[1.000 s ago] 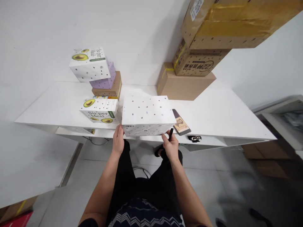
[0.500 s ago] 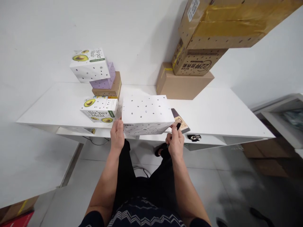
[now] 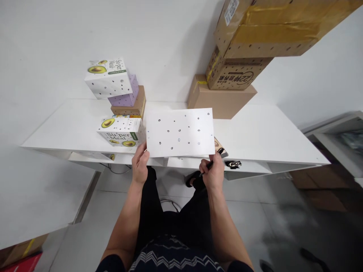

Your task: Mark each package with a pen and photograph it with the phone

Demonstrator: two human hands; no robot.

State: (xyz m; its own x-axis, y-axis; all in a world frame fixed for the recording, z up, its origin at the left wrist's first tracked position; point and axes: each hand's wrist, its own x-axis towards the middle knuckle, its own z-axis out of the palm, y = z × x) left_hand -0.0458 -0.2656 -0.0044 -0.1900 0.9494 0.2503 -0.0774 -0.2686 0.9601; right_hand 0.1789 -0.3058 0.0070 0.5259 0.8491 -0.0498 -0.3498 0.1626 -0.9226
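A white box (image 3: 181, 132) marked with small black rings is tilted over the front edge of the white table (image 3: 272, 139), its marked face turned towards me. At its lower left corner, my left hand (image 3: 140, 166) grips it. My right hand (image 3: 212, 170) is closed around a black pen (image 3: 210, 164) and touches the box's lower right corner with its fingers. Partly hidden behind that corner lies a small dark and beige box (image 3: 221, 146). To the left stands a white avocado-printed box (image 3: 120, 136), close to the held box.
Back left is a stack: a white avocado box (image 3: 109, 79), a purple box (image 3: 124, 99) and a brown box (image 3: 140, 104). Brown cartons (image 3: 224, 100) are piled at the back right. A shiny metal and black object (image 3: 234, 164) lies at the front edge.
The white box has tilted, so its ringed face now points at me and the barcoded side is out of sight. My right hand has shifted slightly right, and the pen shows more.
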